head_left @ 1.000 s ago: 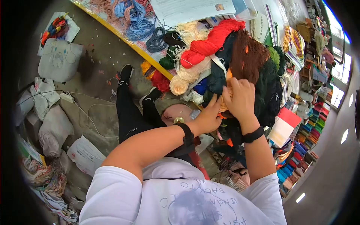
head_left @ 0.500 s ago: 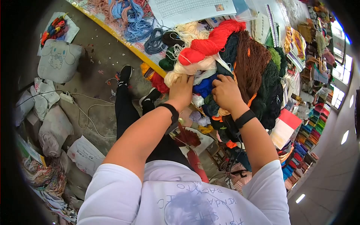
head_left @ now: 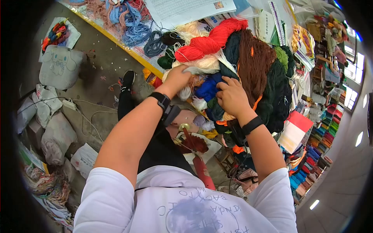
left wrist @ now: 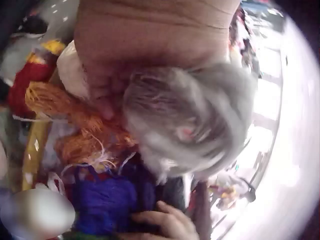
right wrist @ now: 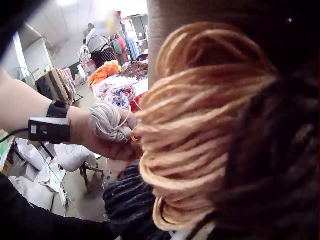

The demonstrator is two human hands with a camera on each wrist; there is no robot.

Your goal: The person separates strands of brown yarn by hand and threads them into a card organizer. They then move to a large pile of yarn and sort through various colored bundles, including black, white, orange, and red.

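Note:
My left hand [head_left: 179,80] grips a grey-white skein of yarn [left wrist: 190,117] at the near-left side of a yarn heap. In the right wrist view this grey skein [right wrist: 106,122] bulges from the hand. An orange-brown skein [left wrist: 75,120] and a blue skein [left wrist: 105,200] lie beneath it. My right hand [head_left: 234,97] rests with loosely bent fingers on the heap, beside the blue skein [head_left: 207,89] and the brown skein [head_left: 254,64]. A peach skein [right wrist: 200,125] fills the right wrist view, close under that hand. A red skein [head_left: 211,40] lies farther back.
Papers [head_left: 190,11] and blue yarn [head_left: 134,27] lie farther along the yellow-edged table [head_left: 116,37]. A red-and-white card [head_left: 296,132] is at the right. On the floor stand a cushioned seat [head_left: 62,66] and plastic bags [head_left: 58,134], with a cable [head_left: 91,122] trailing nearby.
Both hands were together at a peach skein; they then parted. The left hand moved left to the pale yarn and now holds the grey-white skein. The right hand stayed on the heap.

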